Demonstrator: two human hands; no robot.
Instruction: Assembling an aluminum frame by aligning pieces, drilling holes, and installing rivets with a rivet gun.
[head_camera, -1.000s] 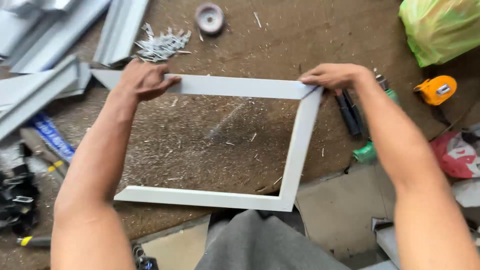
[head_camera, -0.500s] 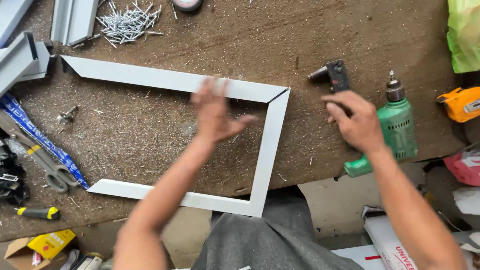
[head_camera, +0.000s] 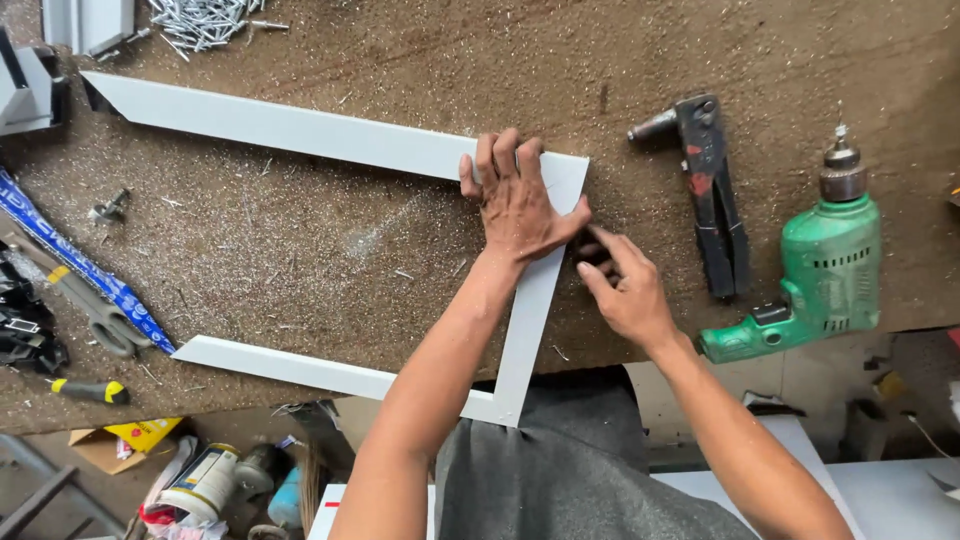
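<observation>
Left hand (head_camera: 518, 205) pressed flat on the top right corner of the white frame (head_camera: 300, 130), probably to pin the mitre joint against the bench (head_camera: 300, 260); fingers (head_camera: 500, 160) spread loosely across the top strip, thumb hooked over the frame's outer edge, gripping nothing. Right hand (head_camera: 625, 290) just outside that edge, fingertips pinched at something small and dark, too hidden to name; seemingly working at the joint from the side. Rivet gun (head_camera: 710, 190) and green drill (head_camera: 820, 270) lying near the right hand, within easy reach; loose rivets (head_camera: 205, 20) heaped at the far edge.
</observation>
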